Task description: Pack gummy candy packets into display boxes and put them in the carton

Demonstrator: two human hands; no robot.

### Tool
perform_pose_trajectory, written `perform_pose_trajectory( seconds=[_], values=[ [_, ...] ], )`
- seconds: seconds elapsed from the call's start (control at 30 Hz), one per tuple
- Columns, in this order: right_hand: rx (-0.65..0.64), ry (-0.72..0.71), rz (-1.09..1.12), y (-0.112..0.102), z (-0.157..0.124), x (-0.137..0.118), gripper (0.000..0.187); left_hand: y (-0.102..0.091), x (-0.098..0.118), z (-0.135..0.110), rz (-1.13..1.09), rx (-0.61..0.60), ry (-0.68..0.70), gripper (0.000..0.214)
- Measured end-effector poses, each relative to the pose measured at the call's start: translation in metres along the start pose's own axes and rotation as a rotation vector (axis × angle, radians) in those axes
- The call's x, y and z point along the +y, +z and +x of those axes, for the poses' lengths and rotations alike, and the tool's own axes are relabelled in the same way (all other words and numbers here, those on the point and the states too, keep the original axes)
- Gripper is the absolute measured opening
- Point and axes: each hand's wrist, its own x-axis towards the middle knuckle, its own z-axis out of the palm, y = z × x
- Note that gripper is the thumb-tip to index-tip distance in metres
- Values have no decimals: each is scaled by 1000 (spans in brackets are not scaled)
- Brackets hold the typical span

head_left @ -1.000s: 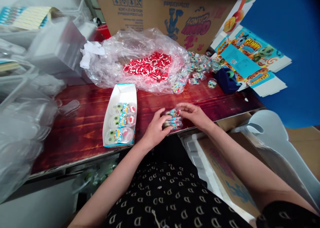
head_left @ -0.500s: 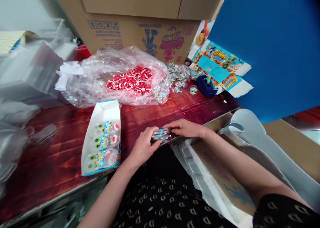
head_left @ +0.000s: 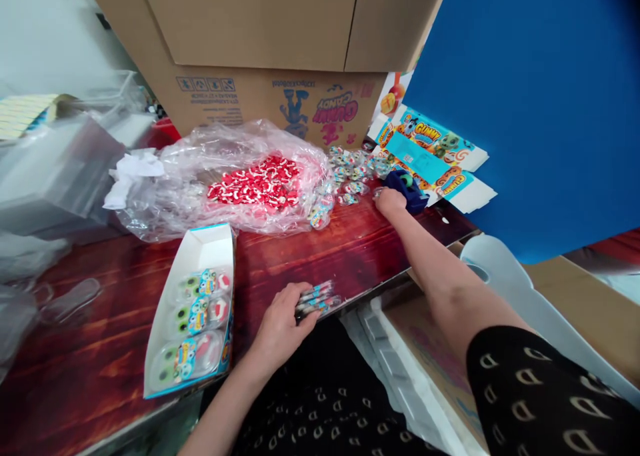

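My left hand (head_left: pixel 283 319) is closed round a small row of clear-wrapped candy packs (head_left: pixel 323 296), standing on edge near the table's front edge. At the far right of the table, my right hand (head_left: pixel 391 203) has its fingers curled onto a single candy pack (head_left: pixel 378 191), mostly hidden under them. Right beside that hand sits a dark blue tape dispenser (head_left: pixel 407 189). More wrapped candy packs (head_left: pixel 350 169) lie in a loose heap behind it. An open display box (head_left: pixel 207 249) to the left holds several clear packs with green and red gummies.
Behind lies a clear plastic bag (head_left: pixel 175 203) of red and white gummies (head_left: pixel 260 183), with a large cardboard box (head_left: pixel 250 103) at the back. A flattened printed carton (head_left: pixel 425 156) leans by a blue panel (head_left: pixel 540 123). Clear plastic containers (head_left: pixel 55 169) are at left, a grey scoop (head_left: pixel 500 256) at right.
My right hand has left the row of packs and reached forward and right to a single pack by the tape dispenser. My left hand stays on the row. The view has tilted upward slightly.
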Motion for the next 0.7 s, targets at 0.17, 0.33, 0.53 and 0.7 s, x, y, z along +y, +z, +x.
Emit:
perform_pose_trajectory(
  seconds=[0.17, 0.33, 0.53, 0.7],
  values=[
    [-31, 61, 138, -1, 0, 11, 44, -1, 1, -1, -2, 6, 6, 32],
    [-122, -27, 335, -13, -35, 8, 27, 0, 0, -1, -9, -2, 12, 33],
    [-302, -316, 832, -10, -114, -31, 61, 2, 1, -1, 3, -16, 11, 36],
    [-482, -378, 1197, -4, -163, -63, 54, 3, 1, -3, -10, -26, 13, 38]
  ],
)
